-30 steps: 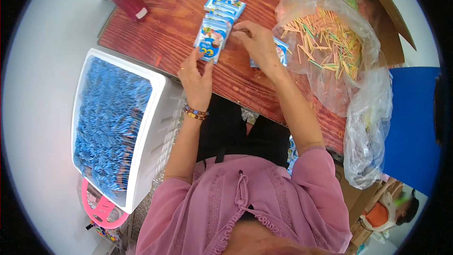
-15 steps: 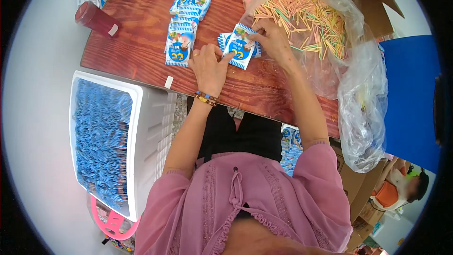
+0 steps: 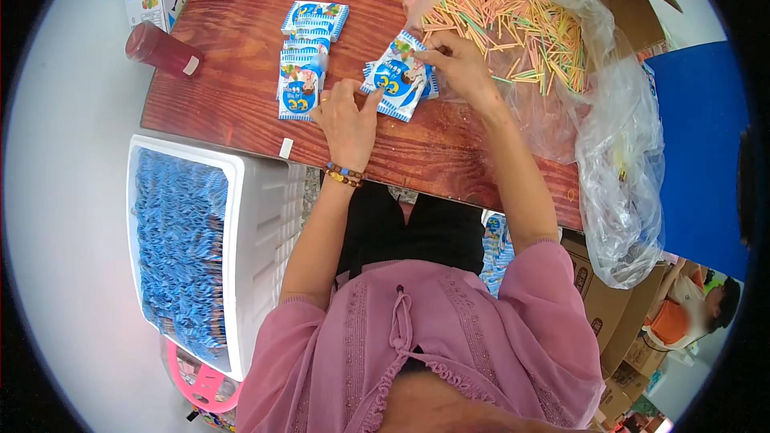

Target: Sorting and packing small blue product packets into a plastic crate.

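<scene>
On the red-brown wooden table, a small blue-and-white packet (image 3: pixel 395 78) lies tilted over one or more similar packets (image 3: pixel 431 87). My right hand (image 3: pixel 461 70) pinches its upper right edge between thumb and fingers. Against its lower left edge rests the thumb of my left hand (image 3: pixel 350 127), whose other fingers are curled, with their tips partly hidden. Just left of that hand, a row of overlapping packets (image 3: pixel 301 80) runs away from me, the nearest one lying face up.
Thin pastel sticks (image 3: pixel 513 24) lie in a clear plastic bag (image 3: pixel 622 160) at the right. A white bin (image 3: pixel 233 265) full of blue packets stands left of the table. A reddish jar (image 3: pixel 160 48) lies at the left edge. Beyond the bag is a blue panel (image 3: pixel 698 160); another person (image 3: pixel 682 309) sits far right.
The held packet has shifted a little left over those beneath it, with both hands still at it. The whole view has also moved slightly.
</scene>
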The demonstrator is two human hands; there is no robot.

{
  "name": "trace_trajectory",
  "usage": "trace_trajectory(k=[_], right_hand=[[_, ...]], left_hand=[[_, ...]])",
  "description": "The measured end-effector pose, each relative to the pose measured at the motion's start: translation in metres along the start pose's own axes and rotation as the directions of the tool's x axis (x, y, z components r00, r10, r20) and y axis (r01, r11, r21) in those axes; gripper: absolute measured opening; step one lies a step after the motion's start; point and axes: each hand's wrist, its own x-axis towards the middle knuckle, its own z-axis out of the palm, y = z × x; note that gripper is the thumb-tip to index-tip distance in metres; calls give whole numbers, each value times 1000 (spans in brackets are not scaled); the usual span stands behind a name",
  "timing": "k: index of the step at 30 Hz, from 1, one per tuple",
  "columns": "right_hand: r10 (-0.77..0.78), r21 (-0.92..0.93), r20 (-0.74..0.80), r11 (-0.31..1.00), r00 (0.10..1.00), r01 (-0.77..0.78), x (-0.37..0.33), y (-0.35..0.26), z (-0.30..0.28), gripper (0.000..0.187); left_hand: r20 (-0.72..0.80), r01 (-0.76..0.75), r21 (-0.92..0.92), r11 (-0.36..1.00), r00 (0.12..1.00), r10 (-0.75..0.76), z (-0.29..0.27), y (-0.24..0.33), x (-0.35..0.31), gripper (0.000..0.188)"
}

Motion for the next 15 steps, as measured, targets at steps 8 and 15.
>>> trace_trajectory(k=[8, 15], right_hand=[[-113, -404, -148, 914, 982, 44, -34, 1, 3, 11], [11, 191, -115, 982, 993, 11, -39, -8, -3, 14]], left_hand=[[-20, -156, -163, 974, 988, 155, 14, -13, 33, 13], [-20, -23, -590, 807, 1000, 13, 1, 13, 29, 11]])
